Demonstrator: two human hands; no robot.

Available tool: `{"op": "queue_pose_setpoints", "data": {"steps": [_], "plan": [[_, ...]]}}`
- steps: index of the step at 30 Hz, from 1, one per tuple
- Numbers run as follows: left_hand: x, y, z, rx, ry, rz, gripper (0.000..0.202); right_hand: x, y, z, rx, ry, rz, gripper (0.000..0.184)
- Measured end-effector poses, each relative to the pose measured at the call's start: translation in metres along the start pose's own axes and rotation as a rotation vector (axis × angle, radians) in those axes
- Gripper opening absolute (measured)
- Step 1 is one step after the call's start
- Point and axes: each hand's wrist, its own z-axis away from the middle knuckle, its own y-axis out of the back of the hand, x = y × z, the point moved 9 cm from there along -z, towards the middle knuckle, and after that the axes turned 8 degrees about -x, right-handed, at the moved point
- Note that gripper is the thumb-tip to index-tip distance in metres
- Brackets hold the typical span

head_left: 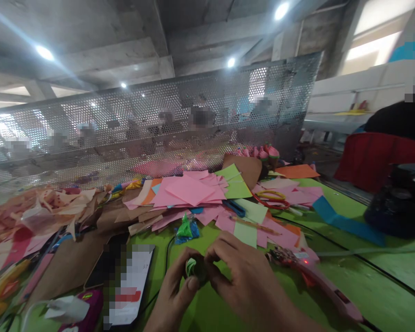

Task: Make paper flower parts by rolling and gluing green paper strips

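Observation:
My left hand (pixel 174 290) curls its thumb and fingers around a small dark roll with light green strips (pixel 191 266) showing at its open end. My right hand (pixel 237 274) has its fingertips pinched together at the roll's right side, touching it; they cover part of it. Just beyond my hands, a green folded paper piece on blue (pixel 186 229) lies on the table. To the right of my right hand rests a pink glue gun (pixel 327 288) with a small red light lit and a messy, crusted nozzle end.
A pile of pink paper squares (pixel 193 190) lies ahead, with yellow-and-red scissors (pixel 271 197) and a pencil (pixel 254 225). At left are a phone (pixel 133 286), a white charger plug (pixel 67 309) and paper scraps (pixel 62 205). Cables cross the green table (pixel 346 230). A perforated metal screen (pixel 152 124) stands behind.

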Motion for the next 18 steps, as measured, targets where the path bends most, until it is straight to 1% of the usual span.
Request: {"op": "queue_pose_setpoints", "data": {"steps": [2, 4, 7, 8, 9, 11, 13, 15, 18], "plan": [[-0.001, 0.001, 0.0, 0.01, 0.014, 0.052, 0.05, -0.002, 0.003, 0.001, 0.01, 0.013, -0.035, 0.01], [-0.002, -0.001, 0.0, 0.012, 0.04, 0.109, 0.05, -0.004, 0.006, 0.002, 0.021, 0.052, -0.116, 0.01], [-0.006, -0.001, 0.003, 0.047, 0.093, 0.139, 0.056, -0.01, 0.008, 0.003, 0.019, 0.161, -0.28, 0.03], [-0.008, 0.0, 0.005, 0.07, 0.12, 0.12, 0.059, -0.012, 0.008, 0.002, 0.01, 0.197, -0.32, 0.035], [-0.011, 0.002, 0.007, 0.097, 0.151, 0.094, 0.063, -0.014, 0.007, 0.002, 0.002, 0.227, -0.346, 0.036], [-0.017, 0.005, 0.011, 0.142, 0.201, 0.045, 0.066, -0.015, 0.007, 0.002, 0.005, 0.258, -0.359, 0.029], [-0.017, 0.006, 0.011, 0.142, 0.201, 0.016, 0.066, -0.014, 0.007, 0.002, 0.023, 0.262, -0.34, 0.019], [-0.013, 0.003, 0.008, 0.102, 0.157, -0.007, 0.061, -0.012, 0.008, 0.002, 0.046, 0.245, -0.326, 0.013], [-0.002, 0.0, 0.003, 0.058, 0.074, -0.042, 0.053, -0.009, 0.01, 0.002, 0.073, 0.195, -0.322, 0.014]]}}
